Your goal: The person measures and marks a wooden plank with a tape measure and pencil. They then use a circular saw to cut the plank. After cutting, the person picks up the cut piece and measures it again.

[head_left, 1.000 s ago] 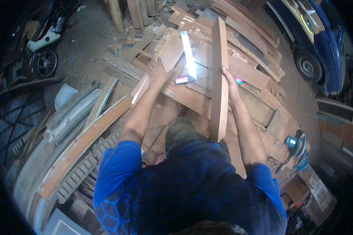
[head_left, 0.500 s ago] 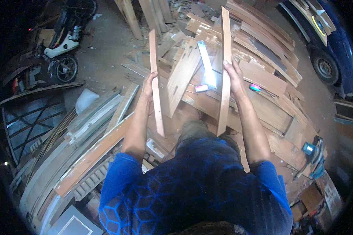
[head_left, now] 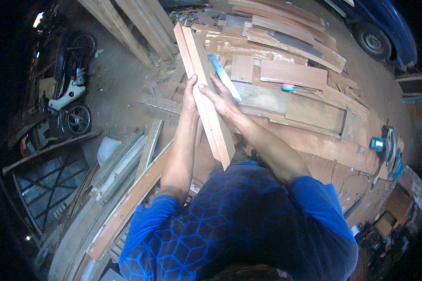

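Two pale wooden planks (head_left: 212, 128) lie lengthwise against each other, held up at a slant over the work area. My left hand (head_left: 190, 96) is closed on their left side, thumb up along the wood. My right hand (head_left: 216, 97) grips them from the right, its thumb across the face and fingers over the far side. Behind the planks, a bright metal square (head_left: 229, 80) lies on the boards, partly hidden. A small pink and cyan object (head_left: 288, 87) rests on a board to its right.
Stacked boards (head_left: 293, 68) spread ahead; long weathered timbers (head_left: 108, 187) lie at lower left. Upright posts (head_left: 131, 33) stand at top left beside a parked motorbike (head_left: 66, 100). A teal power saw (head_left: 379, 145) sits at right, below a blue vehicle (head_left: 380, 33).
The two planks, held apart in separate hands half a second ago, are now together. Both hands have come inward, and the view has turned.
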`<state>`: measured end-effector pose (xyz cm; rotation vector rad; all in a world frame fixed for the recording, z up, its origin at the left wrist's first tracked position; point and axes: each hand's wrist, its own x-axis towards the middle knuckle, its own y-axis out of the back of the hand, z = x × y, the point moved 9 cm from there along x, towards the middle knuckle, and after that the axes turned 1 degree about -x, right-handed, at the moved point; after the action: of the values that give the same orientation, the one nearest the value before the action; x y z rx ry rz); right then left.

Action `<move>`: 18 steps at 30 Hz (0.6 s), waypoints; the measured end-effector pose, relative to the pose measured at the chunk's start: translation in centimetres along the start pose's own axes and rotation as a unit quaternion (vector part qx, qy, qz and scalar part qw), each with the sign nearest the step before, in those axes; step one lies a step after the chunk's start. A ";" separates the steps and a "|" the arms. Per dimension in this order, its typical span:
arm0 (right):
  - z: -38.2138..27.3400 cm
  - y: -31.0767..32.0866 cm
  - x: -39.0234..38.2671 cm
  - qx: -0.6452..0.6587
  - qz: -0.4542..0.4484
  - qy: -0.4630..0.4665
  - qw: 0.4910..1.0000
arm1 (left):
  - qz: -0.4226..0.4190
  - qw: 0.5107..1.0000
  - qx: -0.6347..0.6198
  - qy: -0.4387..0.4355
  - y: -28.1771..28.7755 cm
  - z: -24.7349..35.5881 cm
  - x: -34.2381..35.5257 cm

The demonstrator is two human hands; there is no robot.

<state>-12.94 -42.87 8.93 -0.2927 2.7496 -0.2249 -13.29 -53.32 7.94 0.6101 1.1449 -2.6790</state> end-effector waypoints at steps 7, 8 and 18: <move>-1.2 4.1 -0.7 0.050 0.009 0.054 0.997 | -0.004 0.997 0.065 0.050 -2.1 -2.8 1.1; -1.5 3.9 -0.8 0.052 -0.015 0.062 0.997 | -0.002 0.996 0.079 0.042 -1.0 -3.1 2.0; -4.3 9.6 -3.9 0.156 -0.115 0.001 0.981 | -0.058 0.954 0.291 0.045 -11.3 -4.1 2.2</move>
<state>-12.64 -32.24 12.39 -0.5225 2.6251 -0.7087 -17.47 -42.52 11.84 0.7697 0.3898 -3.1242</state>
